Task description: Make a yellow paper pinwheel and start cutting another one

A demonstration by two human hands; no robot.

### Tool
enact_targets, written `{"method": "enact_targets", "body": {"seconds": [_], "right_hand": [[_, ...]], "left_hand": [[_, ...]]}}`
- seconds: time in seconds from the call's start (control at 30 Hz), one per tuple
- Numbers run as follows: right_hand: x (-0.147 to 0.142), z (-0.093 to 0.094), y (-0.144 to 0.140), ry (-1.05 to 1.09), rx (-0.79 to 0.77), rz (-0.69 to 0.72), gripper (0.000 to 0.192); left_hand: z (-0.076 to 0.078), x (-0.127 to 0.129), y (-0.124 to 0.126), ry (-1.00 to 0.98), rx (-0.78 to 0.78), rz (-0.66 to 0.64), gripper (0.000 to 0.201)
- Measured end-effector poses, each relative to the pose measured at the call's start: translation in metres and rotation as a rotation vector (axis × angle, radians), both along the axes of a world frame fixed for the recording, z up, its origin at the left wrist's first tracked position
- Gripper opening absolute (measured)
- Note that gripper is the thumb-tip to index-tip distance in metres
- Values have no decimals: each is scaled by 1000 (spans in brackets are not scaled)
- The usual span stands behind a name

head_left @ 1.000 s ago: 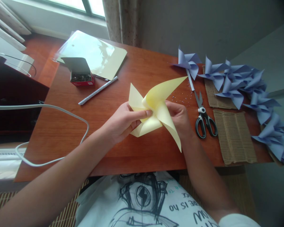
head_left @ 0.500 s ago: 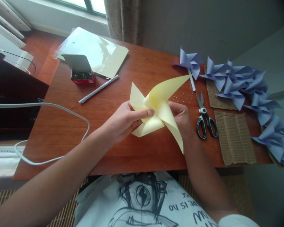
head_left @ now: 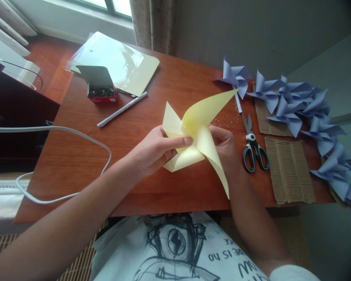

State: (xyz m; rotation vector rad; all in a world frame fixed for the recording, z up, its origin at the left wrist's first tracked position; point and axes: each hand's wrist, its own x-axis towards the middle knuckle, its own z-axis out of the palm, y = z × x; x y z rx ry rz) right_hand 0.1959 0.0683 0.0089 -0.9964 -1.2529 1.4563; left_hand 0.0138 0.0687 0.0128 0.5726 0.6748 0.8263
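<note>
Wooden bench (head_left: 76,156) takes up most of the shot, with a white cable (head_left: 84,137) looping over its left edge. Far left corner has a sheet in a clear sleeve (head_left: 117,64), and a small red box (head_left: 101,91) with its lid flipped up sits on the near edge of that. A white stick (head_left: 122,109) lies just beside the box, angled across the wood.

Along the right side there's a whole row of blue pinwheels (head_left: 298,105), overlapping each other and running off the bench toward the lower right. Two pieces of cardboard (head_left: 289,169) lie flat under and next to them, and scissors (head_left: 253,146) lie closed between the cardboard and the hands.

Middle of the bench: a yellow pinwheel (head_left: 204,111), lifted a bit off the wood, blades sticking out in all directions. Left hand (head_left: 152,150) has a closed grip on it, thumb pressing right at the centre where the points meet. Right hand (head_left: 226,146) is behind the lower right blade, fingers curled in; looks like it's holding the paper from the back, but the blade hides most of it.
</note>
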Motion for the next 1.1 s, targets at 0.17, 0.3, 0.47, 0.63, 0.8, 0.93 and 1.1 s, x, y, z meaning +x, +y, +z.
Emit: {"method": "enact_targets", "body": {"seconds": [0.17,0.3,0.47,0.63,0.8,0.93,1.1], "right_hand": [[1,-1,1,-53,43,-25,19],[0,-2,0,-87,54,-60,21],[-1,-5,-1,-72,49,-84,20],[-1,-3,-1,-62,69,-91,17],[-2,-3,-1,-110,75,-109,19],[-1,-3,1,-88,86,-101,21],[4,0,6,-99,90,-74,20]], "left_hand": [[2,1,-1,10,-12,10,33],[3,1,-1,24,-11,38,35],[2,1,-1,-3,-11,40,36],[1,1,-1,-20,0,24,36],[0,1,0,-26,14,32,35],[1,1,0,-8,15,47,35],[3,1,0,51,26,125,36]]}}
